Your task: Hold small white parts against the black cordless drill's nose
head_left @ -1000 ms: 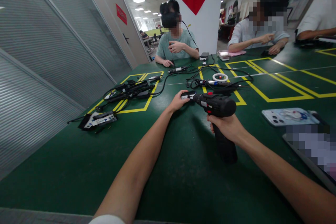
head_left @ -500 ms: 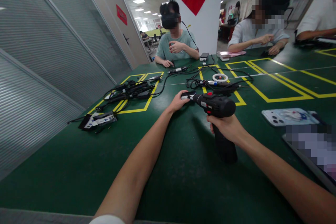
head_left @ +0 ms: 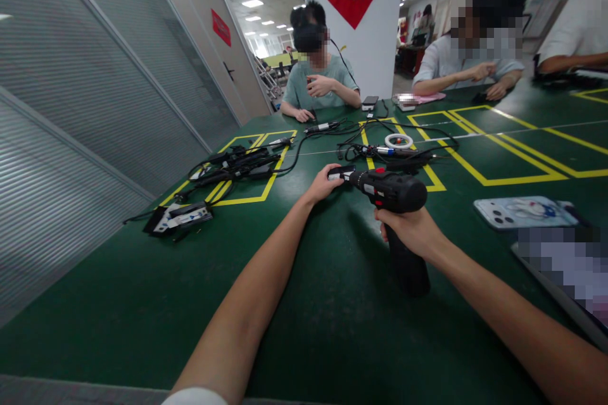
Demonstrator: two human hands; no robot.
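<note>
My right hand [head_left: 411, 228] is wrapped round the grip of a black cordless drill [head_left: 392, 190] with red buttons. The drill lies level in the air, its chuck pointing left and away from me. At its front end, my left hand [head_left: 325, 183] is closed on a small dark block with a pale label [head_left: 341, 172], low over the green table [head_left: 342, 329]. The drill's tip meets or nearly meets this block; whether they touch I cannot tell. Part of the block is hidden by my fingers.
Tangled black cables and tools [head_left: 237, 164] lie to the left, near a dark piece with white labels [head_left: 183, 218]. Beyond the drill are a white tape ring [head_left: 399, 141] and a pen-like tool [head_left: 389, 152]. A phone [head_left: 522, 212] lies right. Two people [head_left: 318, 79] sit opposite.
</note>
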